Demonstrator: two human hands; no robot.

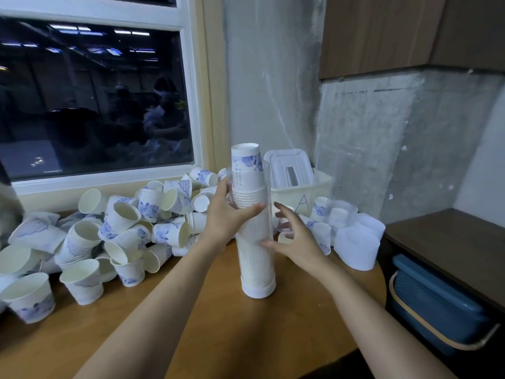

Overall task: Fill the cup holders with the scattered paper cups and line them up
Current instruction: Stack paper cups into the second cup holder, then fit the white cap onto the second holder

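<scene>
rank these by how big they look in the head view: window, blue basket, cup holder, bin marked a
1. window
2. blue basket
3. cup holder, though nearest the camera
4. bin marked A, partly hidden behind it

The wooden tabletop (175,324) has a rounded right edge. Loose paper cups (123,222) are heaped over its left half up to the far edge, a few upright and most tipped on their sides. A tall clear cup holder (257,269) packed with stacked cups stands upright near the middle. By the far right corner sit a cream bin (297,192) marked A and several white-capped holders (355,247).
</scene>
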